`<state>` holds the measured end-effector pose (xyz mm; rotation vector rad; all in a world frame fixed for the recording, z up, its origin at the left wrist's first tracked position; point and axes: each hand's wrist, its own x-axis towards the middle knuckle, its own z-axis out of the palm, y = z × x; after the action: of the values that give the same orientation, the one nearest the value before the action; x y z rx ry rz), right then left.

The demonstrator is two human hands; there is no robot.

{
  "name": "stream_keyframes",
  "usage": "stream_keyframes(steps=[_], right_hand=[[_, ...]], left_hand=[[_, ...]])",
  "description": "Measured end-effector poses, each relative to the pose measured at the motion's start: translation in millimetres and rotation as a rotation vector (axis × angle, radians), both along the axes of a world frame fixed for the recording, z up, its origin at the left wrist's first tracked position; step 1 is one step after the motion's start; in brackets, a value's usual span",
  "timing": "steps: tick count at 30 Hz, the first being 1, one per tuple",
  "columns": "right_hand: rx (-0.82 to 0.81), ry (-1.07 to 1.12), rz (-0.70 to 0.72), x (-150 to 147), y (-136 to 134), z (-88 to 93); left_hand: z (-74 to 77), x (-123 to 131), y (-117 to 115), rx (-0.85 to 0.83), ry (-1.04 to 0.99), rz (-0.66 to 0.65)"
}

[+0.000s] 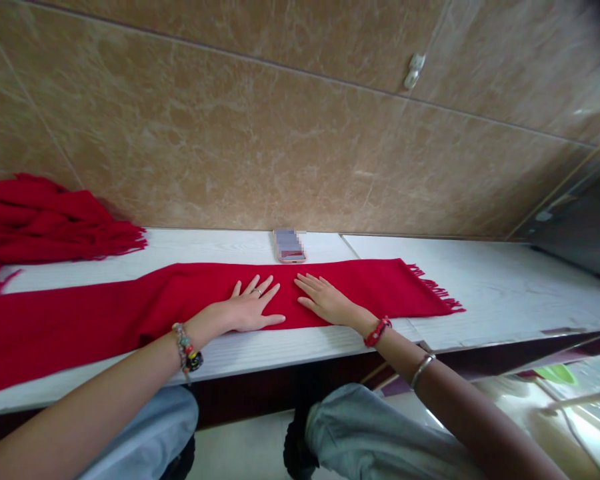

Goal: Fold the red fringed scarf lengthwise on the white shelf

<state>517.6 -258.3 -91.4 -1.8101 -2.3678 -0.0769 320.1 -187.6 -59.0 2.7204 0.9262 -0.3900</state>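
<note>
A long red scarf [375, 285] lies stretched along the white counter, its fringed end to the right and its other end running out of view at the left. Flat on its middle rests my left hand [253, 308], fingers spread, a ring on one finger. My right hand [325, 299] also presses flat on the cloth, a short gap away, with its fingers stretched out. Neither hand grips anything. The scarf is smooth around my hands and has a few folds left of my left wrist.
Another red fringed cloth [55, 223] lies heaped at the back left. Behind the scarf, a phone [290, 245] lies against the brown tiled wall [230, 133]. The white counter [510, 280] continues right towards a dark panel [580, 213]. A green basin [557, 375] shows at lower right.
</note>
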Motion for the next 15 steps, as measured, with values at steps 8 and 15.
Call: stream_keyframes(steps=[8,15], right_hand=[[-0.017,0.036,-0.024,-4,6,12.1],[0.021,0.033,-0.040,-23,39,1.4]], left_hand=[[3.7,0,9,0.006,-0.046,0.020],[-2.5,-3,29,0.066,0.004,0.180]])
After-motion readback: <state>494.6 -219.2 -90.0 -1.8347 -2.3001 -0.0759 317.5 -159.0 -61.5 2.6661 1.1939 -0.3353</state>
